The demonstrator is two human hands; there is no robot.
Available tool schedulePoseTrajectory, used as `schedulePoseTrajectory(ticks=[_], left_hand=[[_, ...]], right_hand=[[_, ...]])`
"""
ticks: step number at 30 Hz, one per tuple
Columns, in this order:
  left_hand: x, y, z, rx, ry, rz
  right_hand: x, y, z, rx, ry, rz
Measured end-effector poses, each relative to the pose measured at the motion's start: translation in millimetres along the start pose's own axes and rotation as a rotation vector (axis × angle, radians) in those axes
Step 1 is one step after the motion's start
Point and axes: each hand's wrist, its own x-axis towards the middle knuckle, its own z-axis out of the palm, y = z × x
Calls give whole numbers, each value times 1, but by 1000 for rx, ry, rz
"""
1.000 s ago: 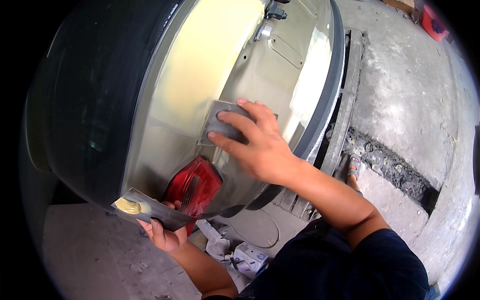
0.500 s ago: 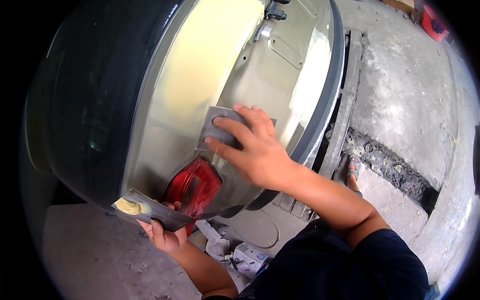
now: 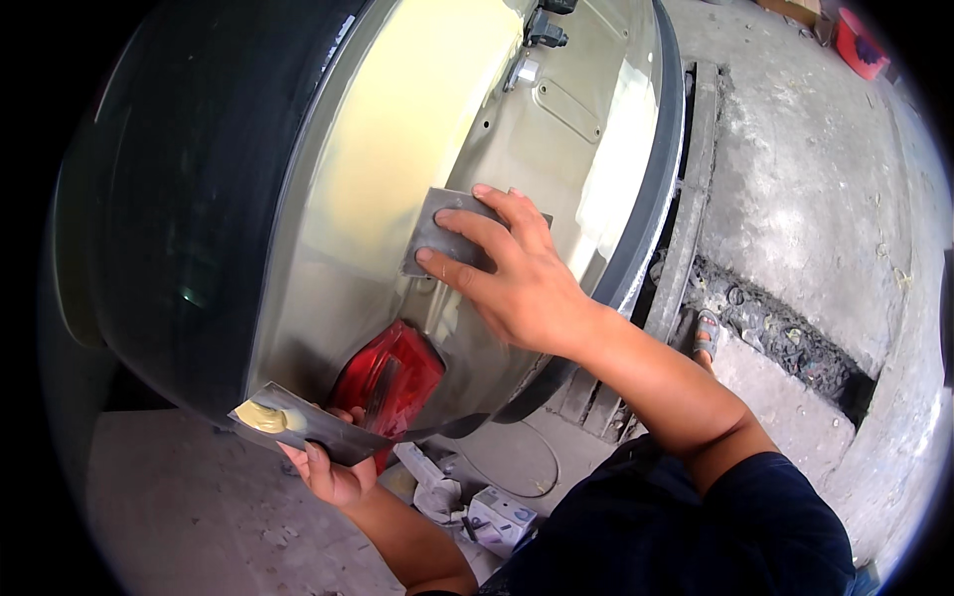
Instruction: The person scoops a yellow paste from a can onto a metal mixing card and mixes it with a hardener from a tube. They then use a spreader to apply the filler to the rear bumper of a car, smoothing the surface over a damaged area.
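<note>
**Grey spreader (image 3: 425, 230) held at the car body (image 3: 308, 288), putty (image 3: 263, 417) borne on a second plate**

The spreader, flat, rectangular and smudged, is positioned at the lower end of a smooth pale-yellow filler patch (image 3: 407, 129); whether the metal is touched cannot be told. It is clamped by the right hand (image 3: 537, 293), its face covered by spread fingers. By the left hand (image 3: 338, 482) a dark grey plate (image 3: 333, 427) is gripped, with the creamy putty heaped at its left end. A red tail light (image 3: 397, 372) is partly hidden behind it. Farther off, something dark purple (image 3: 867, 52) is contained in a red bucket (image 3: 846, 38).
</note>
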Motion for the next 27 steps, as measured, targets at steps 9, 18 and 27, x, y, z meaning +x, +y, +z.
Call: schedulePoseTrajectory(ticks=[9, 18, 27], left_hand=[[-1, -1, 7, 22, 116, 9], [0, -2, 9, 30, 167, 16], [0, -2, 8, 59, 162, 21]], right_hand=[[-9, 7, -2, 6, 24, 9], [0, 21, 1, 26, 3, -23], [13, 29, -11, -19, -1, -32]])
